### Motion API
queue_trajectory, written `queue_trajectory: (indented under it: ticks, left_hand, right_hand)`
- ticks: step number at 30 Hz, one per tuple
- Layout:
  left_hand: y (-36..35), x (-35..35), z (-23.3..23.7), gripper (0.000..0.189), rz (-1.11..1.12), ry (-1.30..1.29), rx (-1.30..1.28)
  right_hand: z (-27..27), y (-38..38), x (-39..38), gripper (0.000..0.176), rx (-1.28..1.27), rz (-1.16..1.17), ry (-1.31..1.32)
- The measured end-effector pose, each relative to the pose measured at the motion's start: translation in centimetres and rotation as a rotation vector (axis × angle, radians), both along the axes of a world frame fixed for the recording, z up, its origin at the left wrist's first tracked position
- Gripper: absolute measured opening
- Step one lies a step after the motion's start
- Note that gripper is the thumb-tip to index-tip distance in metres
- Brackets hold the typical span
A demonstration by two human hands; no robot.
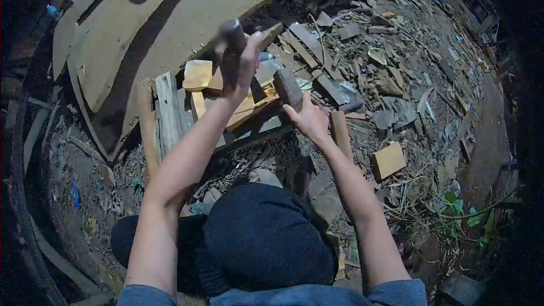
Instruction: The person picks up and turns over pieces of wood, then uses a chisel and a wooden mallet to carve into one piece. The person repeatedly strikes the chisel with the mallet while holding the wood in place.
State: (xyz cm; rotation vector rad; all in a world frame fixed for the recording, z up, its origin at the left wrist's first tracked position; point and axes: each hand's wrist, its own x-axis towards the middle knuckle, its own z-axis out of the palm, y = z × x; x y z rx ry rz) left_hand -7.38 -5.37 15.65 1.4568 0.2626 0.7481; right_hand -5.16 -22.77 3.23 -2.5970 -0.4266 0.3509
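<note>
My left hand (242, 71) is raised over a low work stand, its fingers wrapped round the thick dark handle of a chisel (230, 33). The handle's top end is blurred, and a dark blade shows below the hand, pointing down at a yellowish piece of wood (249, 107). To the right, my right hand (310, 118) is closed round the handle of a mallet. Its dark, blocky head (288, 89) stands beside the wood, and the handle's end pokes out on the hand's far side. A pale wood block (198, 75) sits left of the left hand.
Large curved wooden slabs (187, 22) lean at the back left. Upright planks (166, 110) flank the stand on the left, with a post (340, 133) near my right wrist. Wood scraps and chips cover the ground at right, including a cut block (389, 160). Green leaves (456, 207) grow at lower right.
</note>
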Motion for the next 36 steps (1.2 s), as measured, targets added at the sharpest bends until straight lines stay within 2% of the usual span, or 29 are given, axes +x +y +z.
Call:
queue_trajectory:
  ticks: [5, 8, 12, 18, 19, 21, 22, 25, 27, 28, 29, 30, 32, 33, 35, 36]
  left_hand:
    - [-0.3, 0.2, -1.0, 0.019, -0.012, 0.016, 0.203]
    - [-0.4, 0.4, -1.1, 0.018, -0.089, -0.040, 0.094]
    - [-1.1, 0.4, -1.2, 0.018, -0.084, -0.006, 0.067]
    - [-0.3, 1.0, -3.1, 0.018, 0.007, -0.127, 0.276]
    - [-0.6, 0.8, -3.0, 0.018, 0.010, -0.127, 0.280]
    - [-1.5, 0.3, -2.7, 0.018, 0.023, -0.079, 0.128]
    - [-1.5, 0.0, -2.6, 0.019, -0.013, 0.000, 0.174]
    - [-2.0, -0.2, -2.2, 0.021, 0.022, -0.072, 0.265]
    - [-1.7, 0.0, -2.3, 0.022, 0.028, -0.069, 0.246]
    - [-1.6, -0.1, -2.3, 0.022, 0.029, -0.022, 0.293]
    - [-1.7, -0.2, -2.4, 0.022, 0.029, 0.027, 0.338]
    - [-1.5, 0.5, -3.1, 0.024, 0.052, -0.067, 0.373]
    - [-1.8, 0.4, -3.2, 0.023, 0.054, -0.076, 0.435]
    - [-2.0, 0.5, -3.1, 0.023, 0.061, -0.091, 0.501]
    - [-2.1, 1.1, -4.9, 0.022, 0.104, -0.138, 0.474]
    - [-1.1, 1.7, -7.0, 0.020, 0.003, -0.152, 0.584]
  right_hand:
    - [0.6, 0.0, -0.2, 0.069, 0.023, 0.011, 0.023]
    - [0.5, -0.1, -0.1, 0.072, 0.018, 0.007, 0.051]
    - [0.3, 0.0, -0.2, 0.073, 0.038, -0.010, 0.064]
    - [0.3, -0.1, -0.3, 0.071, 0.038, 0.005, 0.006]
    - [0.1, -0.1, -0.3, 0.071, 0.042, 0.008, 0.005]
    - [-0.4, -0.2, 0.0, 0.071, 0.063, 0.029, 0.028]
    - [0.0, -0.2, 0.2, 0.071, 0.069, 0.033, 0.019]
    - [0.8, -0.5, 1.2, 0.072, 0.044, 0.032, 0.053]
    - [0.6, -0.8, 3.3, 0.077, 0.351, 0.016, 0.031]
    - [5.7, -1.2, 2.2, 0.078, 0.454, 0.005, 0.010]
    - [8.0, -1.2, 2.1, 0.075, 0.717, 0.079, -0.135]
    - [12.1, -1.4, 1.2, 0.064, 0.710, 0.052, -0.207]
    - [19.1, -2.0, -1.8, 0.045, 1.008, 0.195, -0.299]
    - [20.2, -2.2, -2.0, 0.048, 1.023, 0.260, -0.382]
    - [20.9, -2.6, -3.4, 0.053, 0.893, 0.258, -0.403]
    - [20.6, -3.0, -3.7, 0.056, 0.507, 0.300, -0.497]
